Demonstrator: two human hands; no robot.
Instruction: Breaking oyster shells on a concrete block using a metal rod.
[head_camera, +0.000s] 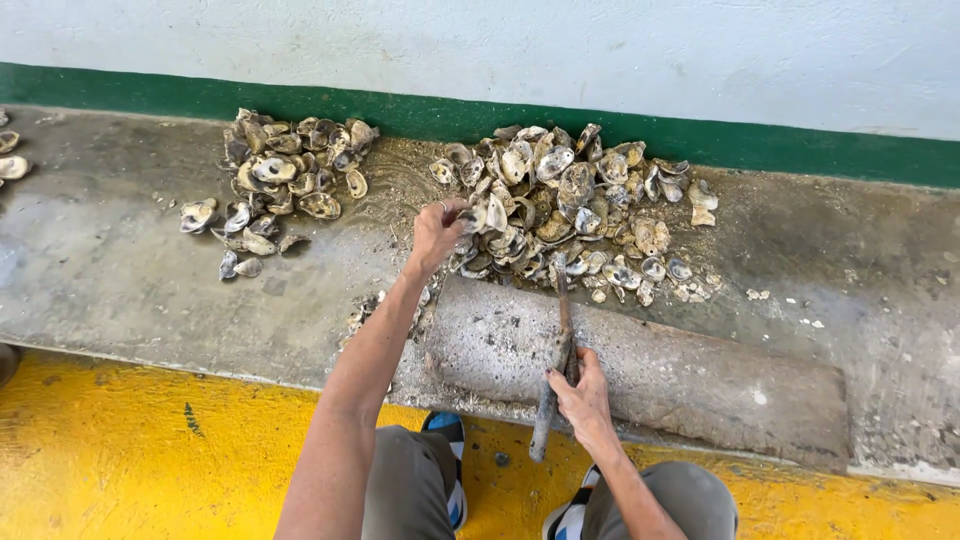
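While the left hand (437, 232) reaches into the large pile of oyster shells (575, 205), its fingers curl around one shell at the pile's near edge. The right hand (583, 392) grips a long rusty tool (555, 370), fingers closed, resting across a raised concrete block (700, 375). A smaller shell heap (285, 180) lies well left on the wet concrete ledge (100, 270).

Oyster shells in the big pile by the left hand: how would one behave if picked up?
The oyster shells look rigid and rough-edged, so probably not slippery. Curved, uneven shapes suggest they rock rather than roll. Loosely heaped, so neighbours by the left hand likely shift.
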